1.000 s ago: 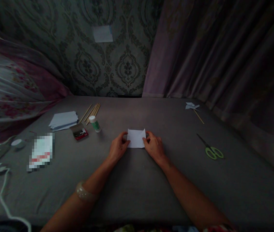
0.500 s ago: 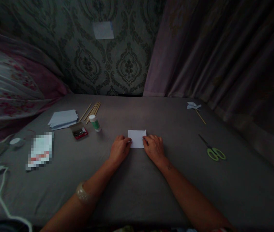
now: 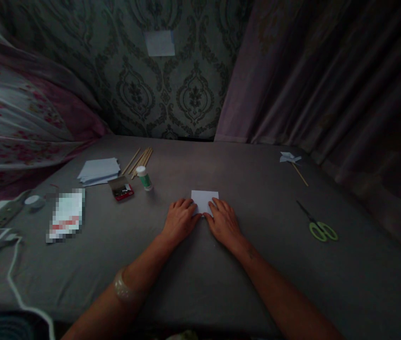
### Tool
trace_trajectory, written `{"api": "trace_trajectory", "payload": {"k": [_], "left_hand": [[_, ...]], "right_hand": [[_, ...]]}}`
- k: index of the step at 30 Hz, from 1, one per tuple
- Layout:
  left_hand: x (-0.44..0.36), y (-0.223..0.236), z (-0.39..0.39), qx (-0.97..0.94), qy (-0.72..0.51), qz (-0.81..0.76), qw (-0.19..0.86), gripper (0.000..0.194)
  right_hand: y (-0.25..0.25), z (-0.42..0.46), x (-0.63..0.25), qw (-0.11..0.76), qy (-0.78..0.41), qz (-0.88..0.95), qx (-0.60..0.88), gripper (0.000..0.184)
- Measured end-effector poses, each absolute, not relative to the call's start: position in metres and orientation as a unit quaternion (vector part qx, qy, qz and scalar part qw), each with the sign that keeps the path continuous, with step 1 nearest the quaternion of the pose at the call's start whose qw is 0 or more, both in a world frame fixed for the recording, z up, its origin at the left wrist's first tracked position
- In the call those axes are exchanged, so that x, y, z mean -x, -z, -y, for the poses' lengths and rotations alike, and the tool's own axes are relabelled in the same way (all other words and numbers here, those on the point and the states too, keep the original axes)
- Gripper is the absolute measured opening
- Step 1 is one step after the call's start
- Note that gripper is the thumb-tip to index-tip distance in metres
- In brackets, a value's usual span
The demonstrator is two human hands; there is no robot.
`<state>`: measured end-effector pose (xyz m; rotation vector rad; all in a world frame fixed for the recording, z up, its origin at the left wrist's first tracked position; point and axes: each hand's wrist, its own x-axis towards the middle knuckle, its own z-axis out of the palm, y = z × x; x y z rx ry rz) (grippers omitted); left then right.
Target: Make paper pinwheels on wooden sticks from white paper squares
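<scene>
A small white sheet of paper [image 3: 204, 196] lies on the grey cloth in front of me. My left hand [image 3: 181, 220] grips its near left part, the thumb reaching along the near edge and the fingers resting on top. On the near right part, my right hand [image 3: 223, 222] holds the paper the same way. The two thumb tips almost meet at the middle of the near edge. Both hands cover the sheet's lower corners, so any fold there is hidden.
To the left are a paper stack [image 3: 99, 170], wooden sticks [image 3: 141, 162], a white-and-green bottle [image 3: 144, 179], an open red box [image 3: 122, 190], a blurred packet [image 3: 66, 215] and a power strip [image 3: 4, 215]. Green-handled scissors [image 3: 319, 228] and a paper pinwheel [image 3: 290, 158] lie right.
My hands have moved from the paper's sides to its near edge, bringing the thumbs together. A raised fold at the far right corner no longer shows. The view has shifted slightly left.
</scene>
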<state>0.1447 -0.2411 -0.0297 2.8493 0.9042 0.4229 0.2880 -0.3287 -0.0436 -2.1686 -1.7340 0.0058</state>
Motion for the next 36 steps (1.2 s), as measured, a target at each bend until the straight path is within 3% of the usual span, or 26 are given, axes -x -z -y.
{"api": "trace_trajectory", "payload": {"k": [14, 22, 27, 36], "left_hand": [[-0.144, 0.036, 0.232, -0.919, -0.185, -0.325, 0.125, 0.030], [-0.122, 0.028, 0.193, -0.732, -0.423, -0.520, 0.127, 0.029], [-0.107, 0.026, 0.171, -0.638, -0.465, -0.605, 0.107, 0.042], [-0.110, 0.029, 0.161, -0.621, -0.468, -0.619, 0.106, 0.067]], "right_hand": [[0.048, 0.312, -0.284, 0.173, 0.005, 0.605, 0.777, 0.045], [0.046, 0.311, -0.283, 0.181, 0.011, 0.604, 0.776, 0.047], [0.044, 0.310, -0.285, 0.183, 0.003, 0.604, 0.776, 0.047], [0.042, 0.313, -0.287, 0.193, 0.008, 0.601, 0.776, 0.043]]}}
